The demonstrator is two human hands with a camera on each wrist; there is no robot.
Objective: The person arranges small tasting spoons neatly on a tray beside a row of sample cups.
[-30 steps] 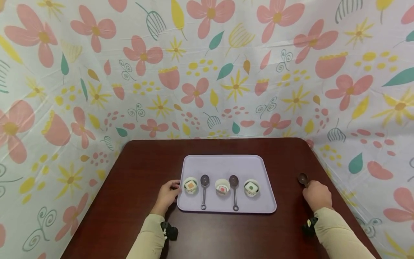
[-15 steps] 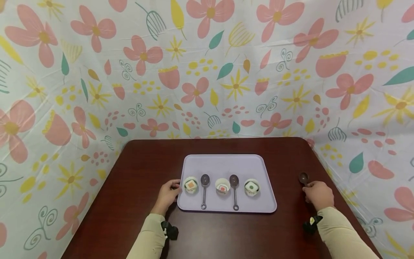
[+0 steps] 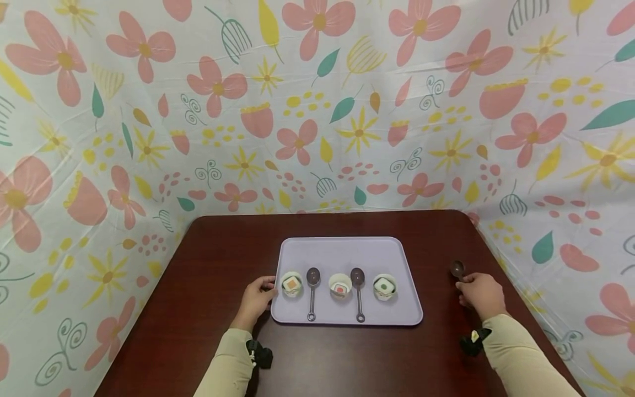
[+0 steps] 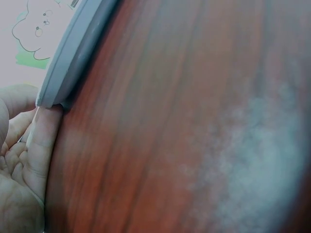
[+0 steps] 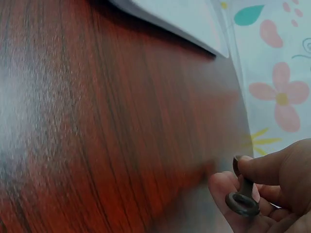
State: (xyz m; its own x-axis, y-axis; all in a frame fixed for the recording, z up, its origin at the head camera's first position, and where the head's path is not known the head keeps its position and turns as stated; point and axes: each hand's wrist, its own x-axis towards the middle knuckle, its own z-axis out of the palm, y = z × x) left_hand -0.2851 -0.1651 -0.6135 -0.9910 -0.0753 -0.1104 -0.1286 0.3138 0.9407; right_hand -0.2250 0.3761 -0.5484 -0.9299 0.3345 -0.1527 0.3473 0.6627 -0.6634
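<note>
My left hand [image 3: 257,298] grips the left edge of a pale lilac tray [image 3: 342,251]. In the left wrist view, fingers [image 4: 41,150] lie right at the tray's rim, some over it and some below. Out to the right, my right hand [image 3: 483,295] pinches a dark brown spoon [image 3: 457,268] by its handle, bowl pointing away. The ring at the handle's end [image 5: 243,204] shows in the right wrist view, with the thumb pressed on the handle. Two more brown spoons [image 3: 312,275] lie on the tray, between three small white cups [image 3: 340,292] holding pieces of food.
A dark reddish-brown table [image 3: 223,237] carries the tray near its middle. Patterned floral cloth [image 3: 317,110] hangs behind the table and along both sides. A cartoon print [image 4: 43,29] shows on the tray in the left wrist view.
My right hand has turned and shifted its fingers along the spoon's handle, and the spoon has moved slightly to the left. My left hand stays at the tray's edge.
</note>
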